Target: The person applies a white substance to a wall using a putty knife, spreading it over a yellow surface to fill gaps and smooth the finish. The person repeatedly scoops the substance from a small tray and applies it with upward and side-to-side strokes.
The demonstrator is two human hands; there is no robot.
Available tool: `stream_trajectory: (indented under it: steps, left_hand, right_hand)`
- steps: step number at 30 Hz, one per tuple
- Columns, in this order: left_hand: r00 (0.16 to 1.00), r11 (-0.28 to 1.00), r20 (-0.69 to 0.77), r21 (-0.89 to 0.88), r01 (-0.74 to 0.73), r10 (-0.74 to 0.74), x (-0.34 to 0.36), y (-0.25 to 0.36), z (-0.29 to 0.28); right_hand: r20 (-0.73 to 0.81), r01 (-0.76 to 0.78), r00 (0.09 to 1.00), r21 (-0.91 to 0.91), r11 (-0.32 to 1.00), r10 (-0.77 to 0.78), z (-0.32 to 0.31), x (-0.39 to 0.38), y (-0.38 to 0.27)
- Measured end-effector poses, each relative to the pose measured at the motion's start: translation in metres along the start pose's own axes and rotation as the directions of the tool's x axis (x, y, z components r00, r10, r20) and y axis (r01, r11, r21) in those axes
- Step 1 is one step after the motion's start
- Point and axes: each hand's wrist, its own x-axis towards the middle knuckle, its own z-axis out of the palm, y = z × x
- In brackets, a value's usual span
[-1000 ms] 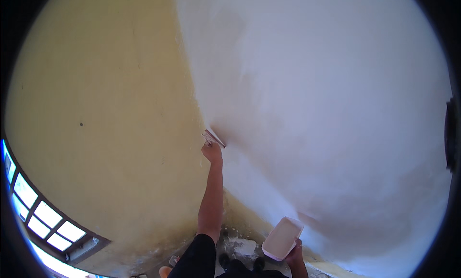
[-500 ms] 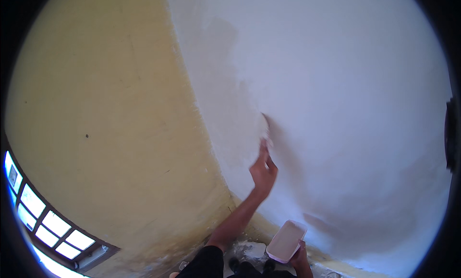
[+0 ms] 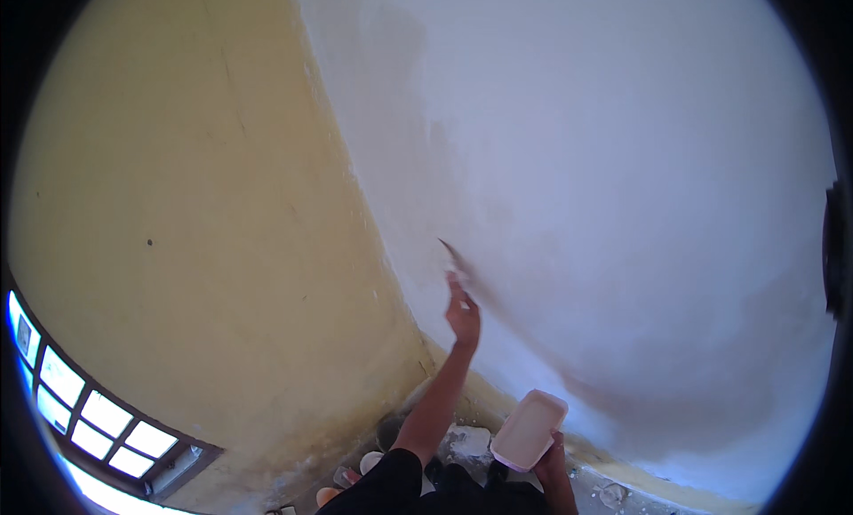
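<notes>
My left hand (image 3: 463, 313) is closed on a flat, wide scraper (image 3: 451, 257), held against the white-coated wall (image 3: 604, 186) just right of its border with the yellow wall (image 3: 195, 204); the tool is blurred and casts a shadow. Low at the right, my right hand (image 3: 551, 457) grips a pale pink rectangular tub (image 3: 529, 426), whose inside shows a smooth pale surface.
A window with dark frame (image 3: 107, 435) curves along the lower left. Below me are my dark shoes, a pale slab (image 3: 466, 439), scattered debris (image 3: 611, 493) and some small containers (image 3: 369, 462) on the dusty floor at the wall's foot.
My left hand swept rightward with the scraper from near the yellow border, then came partway back to the left. My right hand and the tub have shifted slightly.
</notes>
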Motion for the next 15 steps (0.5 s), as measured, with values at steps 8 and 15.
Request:
stream_trajectory:
  steps: [8,15]
  left_hand:
    - [0.858,0.999,0.514,-0.047,0.024,0.004,-0.157,-0.043,-0.043]
    - [0.716,0.710,-0.132,0.096,0.698,-0.686,-0.049,-0.179,-0.033]
  right_hand:
    - [-0.089,0.077,0.993,-0.065,0.995,-0.083,0.013,0.002,-0.003]
    - [-0.027,0.122,0.992,-0.062,0.991,-0.124,0.041,-0.009,-0.013]
